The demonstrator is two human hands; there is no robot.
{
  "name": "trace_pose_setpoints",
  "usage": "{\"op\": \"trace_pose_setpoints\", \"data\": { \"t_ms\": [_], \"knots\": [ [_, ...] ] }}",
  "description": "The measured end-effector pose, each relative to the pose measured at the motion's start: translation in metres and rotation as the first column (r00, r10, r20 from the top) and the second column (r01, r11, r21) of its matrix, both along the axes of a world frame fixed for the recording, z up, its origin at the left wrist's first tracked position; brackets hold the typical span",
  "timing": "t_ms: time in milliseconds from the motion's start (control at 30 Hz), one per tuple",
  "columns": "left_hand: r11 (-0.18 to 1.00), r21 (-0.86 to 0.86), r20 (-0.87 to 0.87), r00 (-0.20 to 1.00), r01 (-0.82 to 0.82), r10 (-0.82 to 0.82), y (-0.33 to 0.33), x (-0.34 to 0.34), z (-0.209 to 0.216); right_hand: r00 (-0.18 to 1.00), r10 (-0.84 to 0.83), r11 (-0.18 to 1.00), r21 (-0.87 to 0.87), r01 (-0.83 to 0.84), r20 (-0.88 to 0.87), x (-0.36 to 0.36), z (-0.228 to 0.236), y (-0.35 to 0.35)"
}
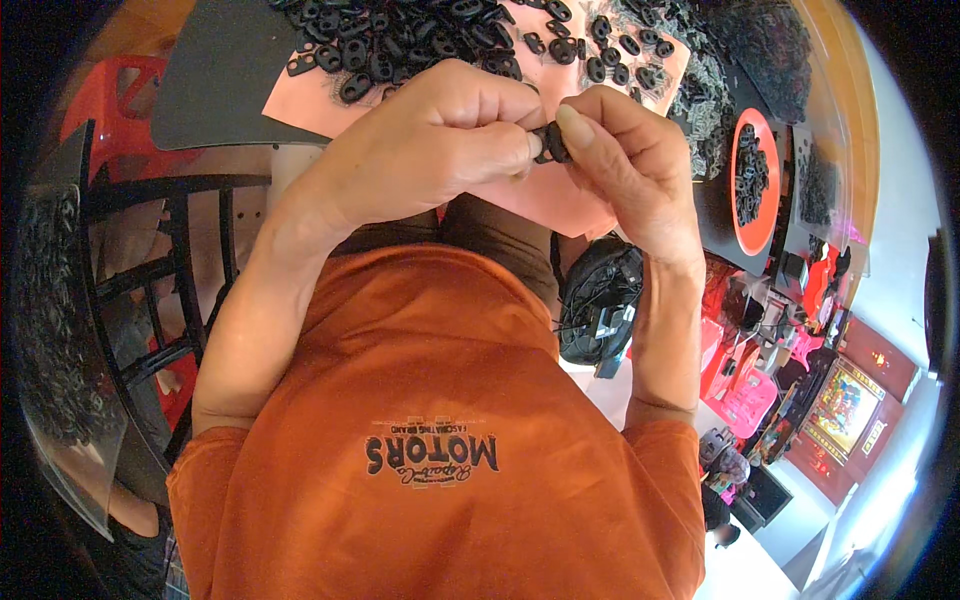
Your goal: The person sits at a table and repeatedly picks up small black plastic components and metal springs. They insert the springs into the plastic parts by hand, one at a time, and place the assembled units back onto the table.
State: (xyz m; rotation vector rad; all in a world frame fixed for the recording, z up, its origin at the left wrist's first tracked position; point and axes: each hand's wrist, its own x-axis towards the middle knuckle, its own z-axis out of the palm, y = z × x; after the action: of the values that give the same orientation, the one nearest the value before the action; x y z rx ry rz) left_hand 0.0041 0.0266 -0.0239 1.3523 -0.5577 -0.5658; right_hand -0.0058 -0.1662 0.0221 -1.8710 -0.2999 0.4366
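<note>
Close in front of my chest, my two hands meet over a small black two-hole cord lock (551, 146). My left hand (445, 135) is closed, its thumb and curled fingers pinching the left side of the piece. On the other side, my right hand (635, 165) grips it between thumb and bent forefinger. Fingers cover much of the piece, so I cannot tell whether its parts are joined. Beneath lies a pink sheet (575, 200), bearing a heap of similar black cord locks (370, 45) beyond my left hand and looser ones toward the right.
Fine greyish springs (695, 135) are heaped right of the sheet. An orange-red bowl (757, 238) of small black parts stands farther right on the dark table. A black bag (600, 300) sits below my right forearm. Left are a black metal frame (180, 260) and a red stool (125, 95).
</note>
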Motion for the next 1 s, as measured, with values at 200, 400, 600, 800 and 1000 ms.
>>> {"op": "trace_pose_setpoints", "data": {
  "t_ms": [200,400,600,800,1000],
  "knots": [
    [1.000,-0.006,-0.027,0.999,-0.026,0.026,-0.001,-0.002,0.001,1.000,-0.028,0.999,0.023,0.028,0.013,0.002,-0.002,0.002],
    [0.995,0.013,-0.017,0.995,-0.098,0.099,-0.002,-0.003,0.005,0.975,-0.073,0.990,-0.107,0.097,0.209,-0.003,0.000,0.009],
    [0.960,-0.082,-0.162,0.954,-0.266,0.251,-0.012,-0.008,0.007,0.687,0.085,0.939,-0.289,0.187,0.722,-0.011,-0.014,0.018],
    [0.956,-0.061,-0.274,0.925,-0.289,0.262,-0.010,-0.008,0.013,0.678,0.107,0.945,-0.286,0.158,0.727,-0.009,-0.013,0.020],
    [0.983,-0.052,-0.232,0.960,-0.176,0.159,-0.003,-0.004,0.011,0.581,0.361,0.864,-0.497,0.088,0.730,-0.002,-0.005,0.008]
  ]
}}
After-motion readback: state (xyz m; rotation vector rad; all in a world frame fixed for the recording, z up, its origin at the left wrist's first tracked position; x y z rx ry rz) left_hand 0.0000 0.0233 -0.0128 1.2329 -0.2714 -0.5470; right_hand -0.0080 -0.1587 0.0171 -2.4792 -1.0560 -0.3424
